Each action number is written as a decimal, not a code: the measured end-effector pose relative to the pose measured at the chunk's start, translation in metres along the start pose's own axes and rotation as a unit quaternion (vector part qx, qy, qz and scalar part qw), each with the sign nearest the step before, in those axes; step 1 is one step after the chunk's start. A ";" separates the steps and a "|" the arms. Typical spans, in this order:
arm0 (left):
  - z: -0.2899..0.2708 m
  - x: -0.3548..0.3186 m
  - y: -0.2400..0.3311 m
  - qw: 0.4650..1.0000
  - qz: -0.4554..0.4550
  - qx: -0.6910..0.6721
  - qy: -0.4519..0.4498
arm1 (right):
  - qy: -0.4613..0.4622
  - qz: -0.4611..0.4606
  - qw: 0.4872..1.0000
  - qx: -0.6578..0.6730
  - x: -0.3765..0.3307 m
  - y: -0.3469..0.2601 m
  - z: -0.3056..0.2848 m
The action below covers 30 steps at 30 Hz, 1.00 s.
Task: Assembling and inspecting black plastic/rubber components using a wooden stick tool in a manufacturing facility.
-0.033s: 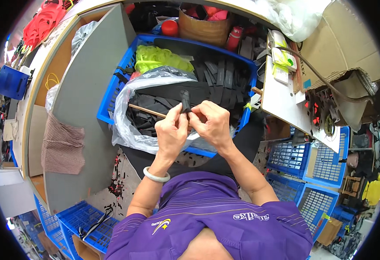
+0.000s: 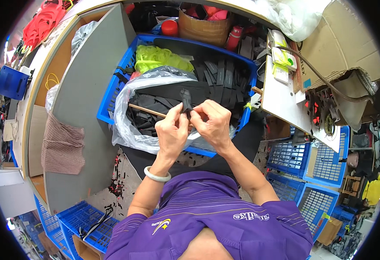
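Observation:
My left hand [image 2: 171, 132] and my right hand [image 2: 211, 123] meet over a blue crate [image 2: 112, 93] in front of me. Both pinch a small black fabric strap piece [image 2: 185, 100] that stands up between the fingertips. A thin wooden stick [image 2: 144, 109] runs from the left into the grip of my left hand. Below the hands, a clear plastic bag [image 2: 125, 130] in the crate holds more black pieces. Black straps [image 2: 222, 76] and yellow-green items [image 2: 157, 58] fill the crate's far part. A white bangle [image 2: 157, 174] is on my left wrist.
A grey board [image 2: 81, 112] with a checked cloth [image 2: 62, 149] lies to the left. A cardboard tub [image 2: 203, 26] and a red bottle [image 2: 234, 37] stand behind the crate. A white work surface [image 2: 281, 99] is at the right; blue crates [image 2: 315, 173] sit below it, with more blue crates [image 2: 75, 221] at the lower left.

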<state>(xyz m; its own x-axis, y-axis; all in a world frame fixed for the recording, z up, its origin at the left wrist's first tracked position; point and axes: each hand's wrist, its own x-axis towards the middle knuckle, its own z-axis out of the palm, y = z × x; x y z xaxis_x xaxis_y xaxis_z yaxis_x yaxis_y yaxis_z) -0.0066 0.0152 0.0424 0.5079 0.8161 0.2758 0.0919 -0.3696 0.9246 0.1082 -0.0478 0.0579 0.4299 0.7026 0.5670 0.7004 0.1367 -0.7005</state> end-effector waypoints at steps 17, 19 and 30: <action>-0.029 -0.007 -0.004 0.919 -0.114 -0.378 0.018 | -0.065 0.338 0.856 0.386 0.000 0.001 0.009; -0.030 -0.007 0.001 0.900 -0.112 -0.421 0.003 | -0.090 0.433 0.762 0.473 -0.009 0.006 0.015; -0.027 -0.002 0.004 0.876 -0.209 -0.433 -0.036 | 0.052 0.181 0.967 0.174 -0.010 -0.018 0.007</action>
<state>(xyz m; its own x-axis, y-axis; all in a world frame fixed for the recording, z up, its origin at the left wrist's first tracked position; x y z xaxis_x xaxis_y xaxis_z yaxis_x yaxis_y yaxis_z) -0.0299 0.0239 0.0528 0.6402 0.7583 -0.1226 -0.3862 0.4558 0.8019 0.0868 -0.0525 0.0614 0.6782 0.6775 0.2847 0.2673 0.1334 -0.9543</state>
